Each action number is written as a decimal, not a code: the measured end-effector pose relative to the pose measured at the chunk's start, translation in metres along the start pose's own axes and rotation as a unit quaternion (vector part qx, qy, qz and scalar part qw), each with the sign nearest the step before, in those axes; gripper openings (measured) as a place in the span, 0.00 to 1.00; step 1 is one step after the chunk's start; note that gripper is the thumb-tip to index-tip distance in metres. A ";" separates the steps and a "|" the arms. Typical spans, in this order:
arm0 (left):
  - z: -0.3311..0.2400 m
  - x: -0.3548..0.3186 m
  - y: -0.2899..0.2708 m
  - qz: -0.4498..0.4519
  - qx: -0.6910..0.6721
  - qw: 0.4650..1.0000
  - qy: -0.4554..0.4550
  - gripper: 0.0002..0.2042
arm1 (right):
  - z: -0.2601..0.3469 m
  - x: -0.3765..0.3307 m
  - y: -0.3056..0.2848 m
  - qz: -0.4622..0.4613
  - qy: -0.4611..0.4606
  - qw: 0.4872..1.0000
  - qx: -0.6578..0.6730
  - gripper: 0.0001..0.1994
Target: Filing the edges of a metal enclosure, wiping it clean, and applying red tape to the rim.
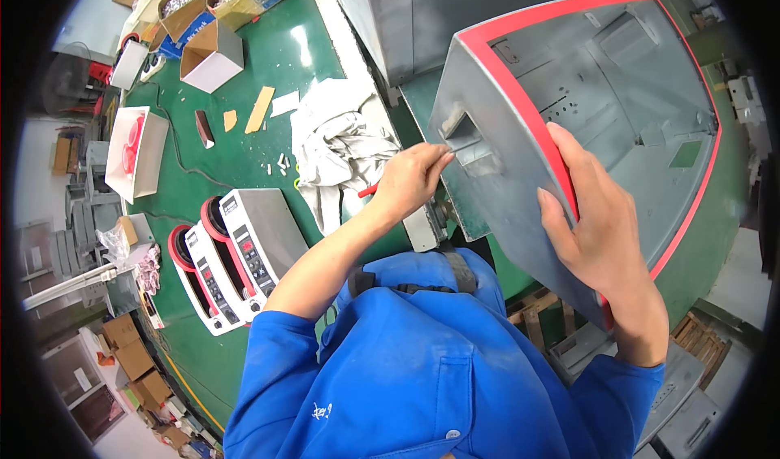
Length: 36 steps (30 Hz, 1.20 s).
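A large grey metal housing stands tilted in front of me on the right, its open side edged with a red strip. My left hand is at its near left face, fingertips pinched beside a square cutout. A thin dark line runs from the fingertips into the cutout; whether it is a held tool cannot be made out. My right hand is closed over the red-edged rim, thumb on the outer face and fingers toward the inside. A white cloth lies left of my left hand, with a small red stick-like thing by my wrist.
Two white tape dispensers with red trim stand on the green table. A white bin with red pieces and open cardboard boxes are farther left. Behind the housing is another grey metal cabinet. Wooden pallets lie lower right.
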<state>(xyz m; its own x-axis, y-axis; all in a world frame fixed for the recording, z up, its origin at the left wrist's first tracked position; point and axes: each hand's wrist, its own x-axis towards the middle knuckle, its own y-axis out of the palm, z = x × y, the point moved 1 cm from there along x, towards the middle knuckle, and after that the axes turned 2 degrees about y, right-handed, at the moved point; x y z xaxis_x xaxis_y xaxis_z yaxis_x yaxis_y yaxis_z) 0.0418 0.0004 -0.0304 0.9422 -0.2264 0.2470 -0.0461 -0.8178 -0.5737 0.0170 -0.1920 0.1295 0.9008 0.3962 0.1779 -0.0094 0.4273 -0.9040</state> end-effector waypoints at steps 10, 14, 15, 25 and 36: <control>-0.003 0.026 -0.021 0.011 0.136 0.990 0.029 0.05 | -0.004 -0.006 -0.001 -0.004 0.006 1.000 0.005 0.22; -0.023 0.031 -0.029 -0.011 0.134 0.990 0.038 0.04 | -0.004 -0.005 -0.002 -0.005 0.006 1.000 -0.006 0.21; -0.019 0.035 -0.028 -0.009 0.151 0.987 0.051 0.04 | -0.003 -0.007 -0.002 0.004 0.014 1.000 -0.004 0.21; -0.012 0.034 -0.018 -0.033 0.141 0.987 0.067 0.06 | -0.004 -0.006 0.000 -0.020 0.009 1.000 -0.003 0.20; 0.012 0.031 0.002 0.003 0.198 0.978 0.061 0.07 | -0.005 -0.006 -0.003 -0.015 0.014 1.000 -0.010 0.17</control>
<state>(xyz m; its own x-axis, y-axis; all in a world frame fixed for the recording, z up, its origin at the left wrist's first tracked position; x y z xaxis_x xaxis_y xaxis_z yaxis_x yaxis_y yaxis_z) 0.0753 -0.0016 -0.0333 0.8944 -0.3115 0.3209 0.1041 -0.5528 -0.8268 0.0140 -0.2000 0.1290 0.9123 0.3608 0.1939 0.0260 0.4215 -0.9064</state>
